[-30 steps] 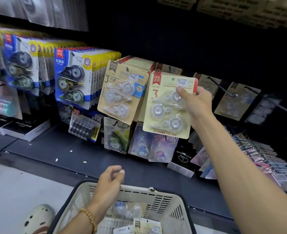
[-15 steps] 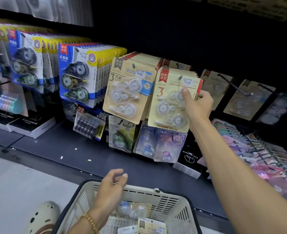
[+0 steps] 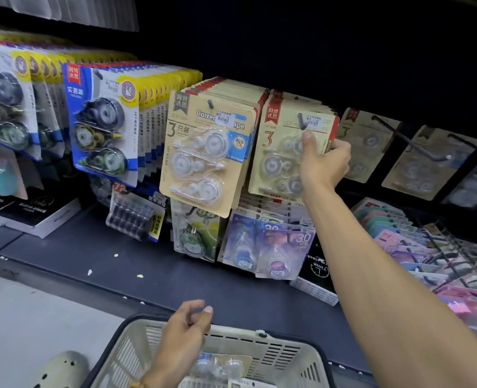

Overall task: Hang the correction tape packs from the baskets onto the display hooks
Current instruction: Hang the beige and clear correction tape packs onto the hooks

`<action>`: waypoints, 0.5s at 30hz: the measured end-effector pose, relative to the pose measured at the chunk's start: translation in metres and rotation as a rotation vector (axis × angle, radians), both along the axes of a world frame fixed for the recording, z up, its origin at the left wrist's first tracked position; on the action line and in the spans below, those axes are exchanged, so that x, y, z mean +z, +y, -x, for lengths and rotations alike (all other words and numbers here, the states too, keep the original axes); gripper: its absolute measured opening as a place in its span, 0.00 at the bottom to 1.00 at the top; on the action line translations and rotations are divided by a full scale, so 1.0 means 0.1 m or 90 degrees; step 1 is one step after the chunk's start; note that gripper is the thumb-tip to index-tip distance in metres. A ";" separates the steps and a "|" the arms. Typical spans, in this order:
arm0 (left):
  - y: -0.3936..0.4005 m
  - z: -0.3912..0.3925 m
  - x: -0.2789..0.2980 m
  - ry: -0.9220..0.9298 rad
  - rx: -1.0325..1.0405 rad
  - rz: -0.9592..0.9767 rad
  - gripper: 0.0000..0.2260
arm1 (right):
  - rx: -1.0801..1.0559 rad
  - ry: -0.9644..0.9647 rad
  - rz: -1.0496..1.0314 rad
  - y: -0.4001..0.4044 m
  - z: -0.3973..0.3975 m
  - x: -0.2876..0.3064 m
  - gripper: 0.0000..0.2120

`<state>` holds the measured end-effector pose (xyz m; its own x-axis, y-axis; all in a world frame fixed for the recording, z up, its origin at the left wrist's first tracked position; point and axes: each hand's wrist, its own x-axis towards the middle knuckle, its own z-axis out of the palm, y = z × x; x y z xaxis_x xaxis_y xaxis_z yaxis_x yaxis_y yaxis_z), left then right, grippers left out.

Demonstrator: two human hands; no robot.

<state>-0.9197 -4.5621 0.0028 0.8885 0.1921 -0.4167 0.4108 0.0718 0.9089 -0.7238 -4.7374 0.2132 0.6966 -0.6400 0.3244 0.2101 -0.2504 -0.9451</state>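
Note:
My right hand [image 3: 322, 166] grips a tan correction tape pack [image 3: 276, 161] with a red corner label, thumb on its front, fingers behind its right edge. The pack hangs at the front of a stack on a display hook [image 3: 301, 120], whose tip pokes through its hole. To its left hangs a full row of similar tan packs [image 3: 203, 152]. My left hand [image 3: 185, 340] hovers over the cream basket [image 3: 293, 357] with loosely curled fingers, holding nothing. More correction tape packs [image 3: 226, 365] lie in the basket.
Blue and yellow tape packs [image 3: 102, 121] fill the hooks on the left. A nearly bare hook [image 3: 416, 147] sticks out on the right with tan packs behind it. Smaller packs, black boxes [image 3: 35, 214] and pastel items [image 3: 416, 242] sit on the dark shelf below.
My right hand has pushed the tan pack back along the hook until it sits against the stack. The left hand stays above the basket.

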 end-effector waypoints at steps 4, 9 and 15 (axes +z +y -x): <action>-0.01 -0.05 -0.06 0.014 0.010 0.002 0.03 | 0.021 0.052 -0.014 -0.02 -0.17 0.00 0.18; -0.06 -0.01 -0.07 0.021 -0.005 -0.007 0.03 | 0.061 0.086 0.037 -0.16 -0.04 -0.12 0.15; -0.15 0.20 -0.01 -0.004 -0.074 -0.029 0.04 | 0.089 0.115 0.063 -0.40 0.73 -0.53 0.18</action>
<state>-0.9401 -4.5768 0.0017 0.9085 0.1067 -0.4040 0.4080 -0.0179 0.9128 -0.7967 -4.7775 0.1597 0.8282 -0.5052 0.2426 0.0786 -0.3240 -0.9428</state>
